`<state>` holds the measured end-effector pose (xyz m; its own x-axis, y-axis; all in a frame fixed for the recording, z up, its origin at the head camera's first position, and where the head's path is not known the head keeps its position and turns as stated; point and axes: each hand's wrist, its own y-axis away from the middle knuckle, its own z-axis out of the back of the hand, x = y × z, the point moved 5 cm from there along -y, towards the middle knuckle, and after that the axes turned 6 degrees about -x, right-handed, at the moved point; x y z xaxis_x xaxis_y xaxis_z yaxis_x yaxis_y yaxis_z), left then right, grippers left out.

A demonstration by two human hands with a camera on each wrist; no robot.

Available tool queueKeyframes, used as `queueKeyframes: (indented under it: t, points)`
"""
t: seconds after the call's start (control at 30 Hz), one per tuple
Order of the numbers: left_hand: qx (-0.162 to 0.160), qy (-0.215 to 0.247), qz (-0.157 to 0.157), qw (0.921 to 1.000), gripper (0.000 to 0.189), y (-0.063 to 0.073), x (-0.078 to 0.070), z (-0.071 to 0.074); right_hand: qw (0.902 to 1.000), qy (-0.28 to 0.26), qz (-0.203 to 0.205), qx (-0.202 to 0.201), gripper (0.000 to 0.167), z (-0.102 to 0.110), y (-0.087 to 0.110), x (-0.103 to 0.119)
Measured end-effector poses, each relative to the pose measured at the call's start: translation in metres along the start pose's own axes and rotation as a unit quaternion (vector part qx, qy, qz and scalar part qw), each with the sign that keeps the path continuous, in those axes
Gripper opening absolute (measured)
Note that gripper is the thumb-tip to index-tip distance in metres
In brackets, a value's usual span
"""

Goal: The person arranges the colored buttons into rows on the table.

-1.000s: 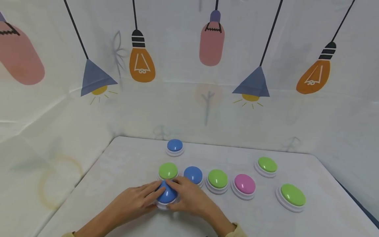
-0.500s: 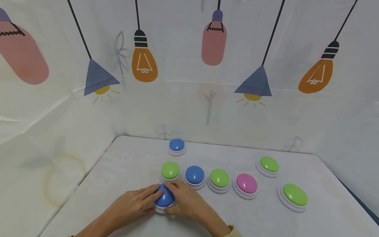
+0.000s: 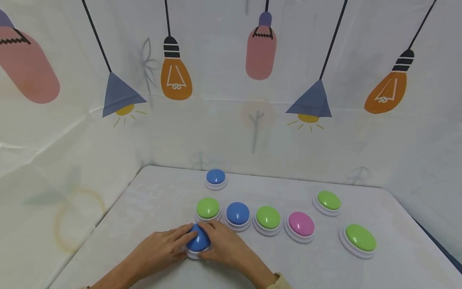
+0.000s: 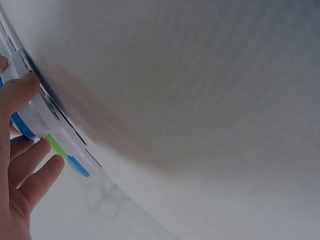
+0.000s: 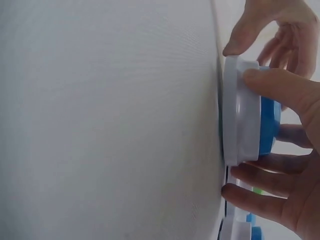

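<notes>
A blue push button (image 3: pixel 199 239) with a round white base sits at the near left of the white table, held from both sides. My left hand (image 3: pixel 160 252) grips its left side, and in the left wrist view the thumb (image 4: pixel 22 90) lies on the white base. From the right, my right hand (image 3: pixel 227 245) holds the same button. In the right wrist view its thumb (image 5: pixel 280 85) presses the base while fingers lie round the far side. Just behind it stands a green button (image 3: pixel 207 208).
Right of that green button, a blue one (image 3: pixel 237 213), another green one (image 3: pixel 268 217) and a pink one (image 3: pixel 301 224) form a row. Another blue button (image 3: pixel 215 176) stands at the back. Two green buttons (image 3: pixel 329 200) stand at right. A patterned sheet (image 3: pixel 223 132) surrounds the table.
Both hands have slid the blue button slightly towards me and left, away from the green button behind it. The head view has shifted slightly. The other buttons stay in place.
</notes>
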<state>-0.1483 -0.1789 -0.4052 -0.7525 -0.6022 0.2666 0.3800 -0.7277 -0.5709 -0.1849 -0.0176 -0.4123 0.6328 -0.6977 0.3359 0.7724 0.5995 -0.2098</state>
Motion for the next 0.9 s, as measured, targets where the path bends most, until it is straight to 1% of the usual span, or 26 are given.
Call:
queueKeyframes:
  t: [0.27,0.5,0.6,0.67,0.9]
  points:
    - [0.047,0.027,0.024,0.9983,0.066,-0.0042,0.0005,-0.0037,1.0,0.01,0.001,0.0,0.074,-0.0024,-0.0023,-0.0004]
    - [0.071,0.039,0.04,0.9959,0.064,-0.0044,0.0017,-0.004,1.0,0.0,-0.002,0.008,0.073,-0.0029,-0.0024,-0.0012]
    - [0.077,0.043,0.043,0.9952,0.064,-0.0041,0.002,-0.0042,1.0,-0.002,0.004,0.008,0.073,-0.0018,-0.0013,-0.0016]
    - [0.076,0.044,0.044,0.9952,0.065,-0.0037,0.0022,-0.0042,0.9999,-0.005,0.009,0.01,0.073,-0.0006,-0.0007,-0.002]
    - [0.068,0.046,0.041,0.9958,0.064,-0.0035,0.0027,-0.0025,0.9986,-0.034,0.005,0.041,0.074,0.003,0.0002,-0.0052]
